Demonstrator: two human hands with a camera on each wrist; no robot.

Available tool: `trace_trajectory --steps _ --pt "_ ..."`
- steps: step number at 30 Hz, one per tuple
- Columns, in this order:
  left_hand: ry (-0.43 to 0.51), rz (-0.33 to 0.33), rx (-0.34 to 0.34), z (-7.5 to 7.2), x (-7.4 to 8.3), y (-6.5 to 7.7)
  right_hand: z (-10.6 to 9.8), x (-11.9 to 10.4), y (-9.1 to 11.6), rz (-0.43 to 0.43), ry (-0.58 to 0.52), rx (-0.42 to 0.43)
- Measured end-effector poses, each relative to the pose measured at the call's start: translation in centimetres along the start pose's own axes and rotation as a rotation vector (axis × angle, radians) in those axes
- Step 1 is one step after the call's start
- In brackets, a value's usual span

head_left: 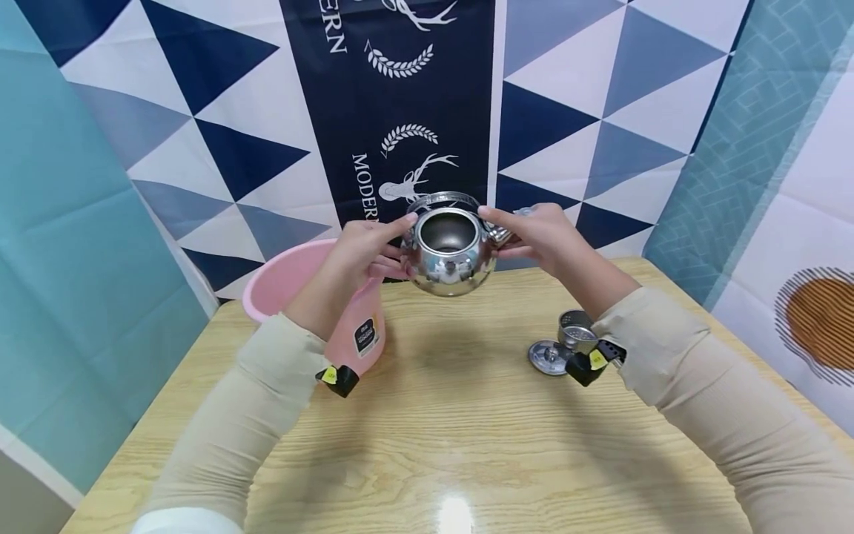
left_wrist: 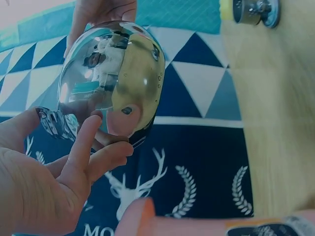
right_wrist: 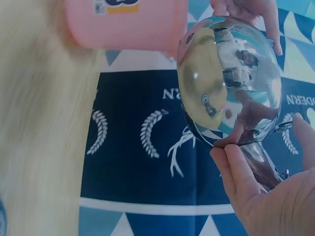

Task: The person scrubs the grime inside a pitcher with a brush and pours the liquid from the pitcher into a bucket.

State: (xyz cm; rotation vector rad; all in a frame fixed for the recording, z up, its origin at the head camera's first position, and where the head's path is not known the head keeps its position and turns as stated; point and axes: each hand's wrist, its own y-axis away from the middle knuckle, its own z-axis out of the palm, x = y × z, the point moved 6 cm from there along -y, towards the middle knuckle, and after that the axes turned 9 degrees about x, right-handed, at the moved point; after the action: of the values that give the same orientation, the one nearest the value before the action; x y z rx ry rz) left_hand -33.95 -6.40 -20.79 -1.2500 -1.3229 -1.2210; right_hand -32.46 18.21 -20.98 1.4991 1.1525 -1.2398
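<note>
A shiny steel teapot [head_left: 448, 256] hangs above the table, its round mouth uncovered and facing the head camera. A hoop handle [head_left: 443, 199] stands behind the mouth. My left hand [head_left: 373, 248] grips the pot's left side, thumb near the rim and fingers round the body. On the other side my right hand [head_left: 540, 233] holds it, with the fingers by a tapered tube that looks like the spout [right_wrist: 261, 162]. Reflections and a few drops show on the polished body [left_wrist: 110, 83] in the left wrist view. The inside of the pot looks dark.
A pink bucket [head_left: 287, 278] stands at the table's back left, partly behind my left arm. A perforated strainer cup [head_left: 577, 326] and a round lid [head_left: 548, 357] lie on the wooden table [head_left: 427, 430] at the right. Patterned cloth [head_left: 560, 96] hangs behind.
</note>
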Motion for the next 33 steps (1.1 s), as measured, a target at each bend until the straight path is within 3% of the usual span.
trace_trajectory --steps 6,13,23,33 --pt "-0.018 -0.015 -0.05 2.0 -1.5 -0.2 -1.4 1.6 0.1 0.018 0.085 0.003" --pt "-0.078 -0.036 -0.099 4.1 -4.2 -0.4 -2.4 4.7 -0.6 0.046 0.084 -0.025" --pt "-0.064 -0.102 -0.086 5.5 -8.8 -1.0 -2.6 9.4 -2.0 0.112 0.048 -0.098" --pt "-0.015 -0.138 -0.044 5.7 -12.6 -2.2 -1.2 12.7 -3.4 0.143 -0.015 -0.117"
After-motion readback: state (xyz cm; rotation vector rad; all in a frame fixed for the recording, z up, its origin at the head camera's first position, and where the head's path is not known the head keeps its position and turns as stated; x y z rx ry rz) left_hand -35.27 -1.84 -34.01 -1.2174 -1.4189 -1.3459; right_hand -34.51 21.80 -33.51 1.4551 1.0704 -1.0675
